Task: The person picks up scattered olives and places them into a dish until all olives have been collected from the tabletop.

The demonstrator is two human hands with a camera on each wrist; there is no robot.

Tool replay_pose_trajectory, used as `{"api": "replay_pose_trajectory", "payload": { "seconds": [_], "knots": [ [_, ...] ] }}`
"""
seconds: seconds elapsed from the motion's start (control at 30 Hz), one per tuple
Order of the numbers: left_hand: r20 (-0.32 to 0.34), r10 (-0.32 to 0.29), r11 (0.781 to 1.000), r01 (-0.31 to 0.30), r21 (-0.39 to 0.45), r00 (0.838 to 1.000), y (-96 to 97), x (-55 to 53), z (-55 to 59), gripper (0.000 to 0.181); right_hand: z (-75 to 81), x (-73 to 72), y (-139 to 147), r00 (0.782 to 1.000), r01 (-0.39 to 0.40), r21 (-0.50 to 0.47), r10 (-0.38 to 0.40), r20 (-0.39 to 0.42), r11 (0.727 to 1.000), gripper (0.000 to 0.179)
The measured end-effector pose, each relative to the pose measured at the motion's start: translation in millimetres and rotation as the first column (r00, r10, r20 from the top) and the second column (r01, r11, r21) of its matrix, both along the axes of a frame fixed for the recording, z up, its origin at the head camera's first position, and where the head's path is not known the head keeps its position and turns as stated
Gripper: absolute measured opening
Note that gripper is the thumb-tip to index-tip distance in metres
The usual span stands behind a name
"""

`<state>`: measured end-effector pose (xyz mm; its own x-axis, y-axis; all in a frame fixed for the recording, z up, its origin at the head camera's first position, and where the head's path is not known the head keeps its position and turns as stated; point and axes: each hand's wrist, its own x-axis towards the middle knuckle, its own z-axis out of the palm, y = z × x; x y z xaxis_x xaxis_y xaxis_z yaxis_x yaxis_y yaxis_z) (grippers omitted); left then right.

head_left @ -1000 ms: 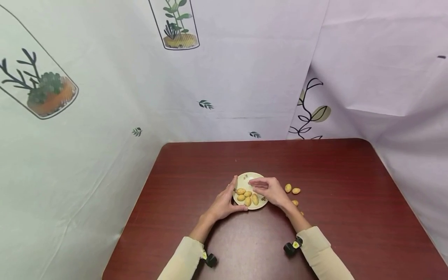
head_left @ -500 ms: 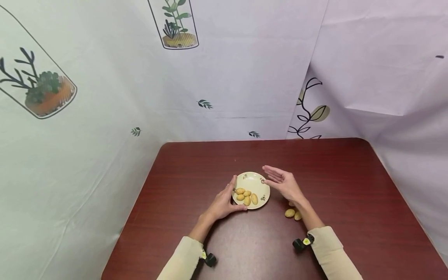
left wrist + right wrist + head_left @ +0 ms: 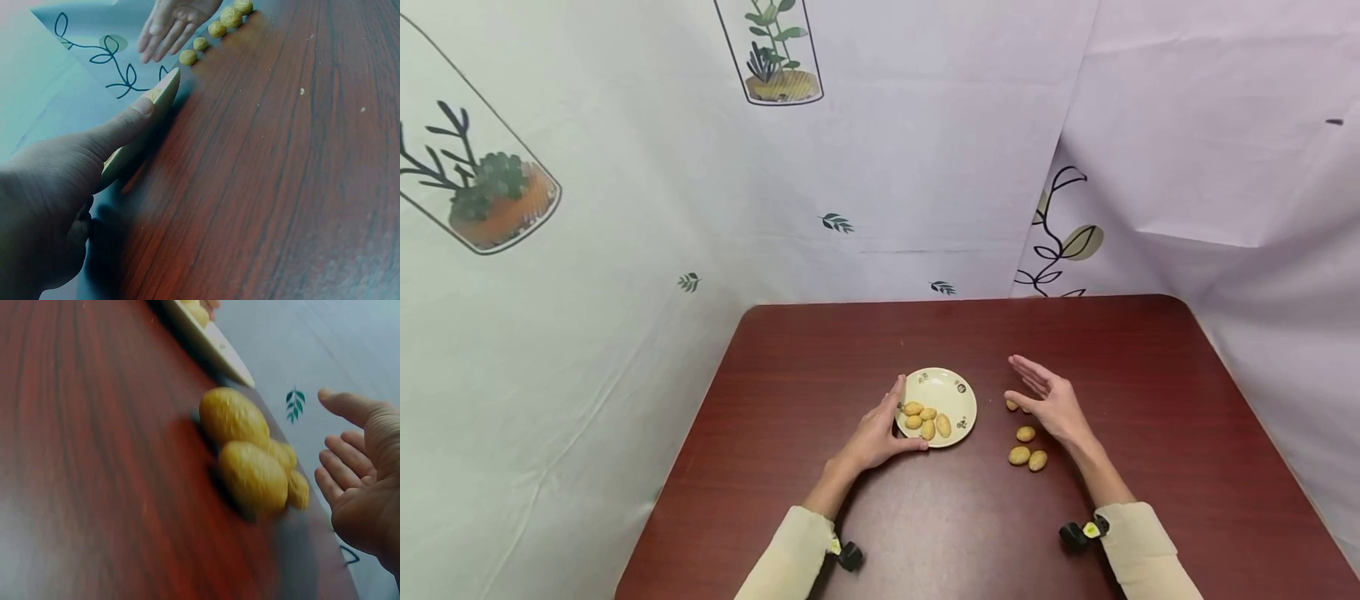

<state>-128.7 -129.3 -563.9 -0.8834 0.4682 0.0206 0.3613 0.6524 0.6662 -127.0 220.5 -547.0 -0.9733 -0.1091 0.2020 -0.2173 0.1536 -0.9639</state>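
Note:
A pale round plate (image 3: 953,390) with small printed marks holds several small yellow potatoes (image 3: 943,425), gathered toward its near left side. My left hand (image 3: 872,435) grips the plate's left side; in the left wrist view its thumb (image 3: 122,128) lies along the rim. Right of the plate, several more potatoes (image 3: 1018,456) lie loose on the table. Above the farther loose ones is my right hand (image 3: 1052,407), fingers extended and thumb apart, holding nothing. It partly hides those potatoes in the head view. Two potatoes (image 3: 253,477) show large in the right wrist view.
A dark red wooden table (image 3: 820,350) with rounded far corners bears everything. Pale cloth (image 3: 910,167) with printed plants hangs behind and at the sides. Each sleeve end carries a small black wrist device (image 3: 1073,537).
My right hand has moved from above the plate rightward to the loose potatoes, its fingers spreading. The near loose potatoes are now uncovered. My left hand stays on the plate.

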Motion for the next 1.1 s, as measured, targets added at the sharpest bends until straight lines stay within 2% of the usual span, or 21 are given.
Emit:
{"api": "replay_pose_trajectory", "payload": {
  "seconds": [0.27, 0.53, 0.6, 0.8, 0.93, 1.1],
  "knots": [
    [0.004, 0.001, 1.0, -0.001, -0.006, 1.0, -1.0, 0.6, 0.5, 0.128, -9.4, 10.4, 7, 0.999, 0.011, 0.028, -0.012, 0.03, 1.0, 0.058],
    [-0.01, -0.006, 1.0, 0.006, 0.007, 1.0, -0.5, -0.5, 0.2, 0.127, -21.0, 11.5, 6, 0.999, 0.037, 0.135, -0.034, -0.021, 0.99, 0.053],
    [-0.011, -0.007, 1.0, 0.007, 0.004, 1.0, -0.3, -0.9, -0.2, 0.127, -21.9, 11.5, 5, 0.998, 0.061, 0.189, -0.053, -0.042, 0.98, 0.052],
    [-0.015, -0.006, 1.0, 0.006, 0.011, 1.0, -0.4, -0.2, -0.4, 0.127, -22.6, 11.5, 2, 0.989, 0.136, 0.35, -0.106, -0.101, 0.927, 0.048],
    [-0.014, -0.005, 1.0, 0.005, 0.013, 1.0, -0.3, 0.2, 0.3, 0.127, -23.1, 11.4, 1, 0.984, 0.166, 0.386, -0.123, -0.132, 0.908, 0.045],
    [-0.002, 0.001, 1.0, -0.001, 0.003, 1.0, 0.0, -0.2, 0.3, 0.127, -23.8, 11.3, 0, 0.981, 0.178, 0.385, -0.131, -0.144, 0.906, 0.04]
  ]
}}
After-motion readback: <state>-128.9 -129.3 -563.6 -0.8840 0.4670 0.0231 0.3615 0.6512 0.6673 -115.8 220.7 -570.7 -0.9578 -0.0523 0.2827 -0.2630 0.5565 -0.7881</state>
